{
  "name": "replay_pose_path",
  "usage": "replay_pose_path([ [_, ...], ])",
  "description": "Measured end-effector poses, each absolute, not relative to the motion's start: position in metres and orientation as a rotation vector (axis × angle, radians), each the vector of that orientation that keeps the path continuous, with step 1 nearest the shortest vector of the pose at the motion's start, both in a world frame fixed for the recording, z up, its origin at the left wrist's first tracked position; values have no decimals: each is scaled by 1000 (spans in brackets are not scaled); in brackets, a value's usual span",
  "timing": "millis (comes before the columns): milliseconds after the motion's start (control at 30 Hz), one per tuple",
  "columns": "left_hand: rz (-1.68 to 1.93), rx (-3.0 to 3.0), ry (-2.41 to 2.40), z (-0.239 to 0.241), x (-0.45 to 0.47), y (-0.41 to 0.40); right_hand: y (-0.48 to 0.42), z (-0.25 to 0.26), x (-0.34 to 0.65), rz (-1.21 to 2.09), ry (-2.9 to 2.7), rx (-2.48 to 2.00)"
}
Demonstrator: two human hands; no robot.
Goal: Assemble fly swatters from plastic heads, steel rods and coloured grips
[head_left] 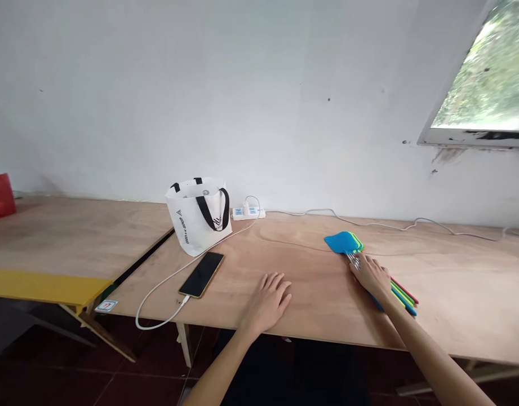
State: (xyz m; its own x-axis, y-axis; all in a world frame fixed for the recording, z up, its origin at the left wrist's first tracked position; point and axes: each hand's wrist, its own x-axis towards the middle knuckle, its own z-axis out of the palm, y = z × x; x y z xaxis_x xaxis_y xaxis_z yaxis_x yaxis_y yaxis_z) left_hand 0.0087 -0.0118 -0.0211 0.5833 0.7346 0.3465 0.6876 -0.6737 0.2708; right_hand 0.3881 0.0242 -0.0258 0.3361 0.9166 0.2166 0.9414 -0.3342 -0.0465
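Note:
My left hand [265,301] lies flat on the wooden table near its front edge, fingers somewhat spread and holding nothing. To its right, my right hand [372,276] is wrapped over the middle of a bunch of what look like fly swatters [342,242]. Their flat heads, blue on top with yellow and green edges beneath, point away from me. Thin metal shafts run under my fingers, and red, green, yellow and blue handles stick out beyond my wrist. My palm hides the middle of the bunch, which rests on or just above the tabletop; I cannot tell which.
A white bag [195,217] with black handles stands left of centre. In front of it lies a phone [202,274] on a looping white cable [158,282], plugged into a power strip [248,213] by the wall. A gap separates another table [73,237] at left.

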Motion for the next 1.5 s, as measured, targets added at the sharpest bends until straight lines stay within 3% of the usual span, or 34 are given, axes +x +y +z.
replay_pose_path([
  [1000, 672, 2686, 1208, -17, 9, -13, 36, -29, 400, -613, -1814, -2499],
  [1500, 677, 2670, 1191, -17, 9, -13, 48, -21, 411, -495, -1610, -2663],
])
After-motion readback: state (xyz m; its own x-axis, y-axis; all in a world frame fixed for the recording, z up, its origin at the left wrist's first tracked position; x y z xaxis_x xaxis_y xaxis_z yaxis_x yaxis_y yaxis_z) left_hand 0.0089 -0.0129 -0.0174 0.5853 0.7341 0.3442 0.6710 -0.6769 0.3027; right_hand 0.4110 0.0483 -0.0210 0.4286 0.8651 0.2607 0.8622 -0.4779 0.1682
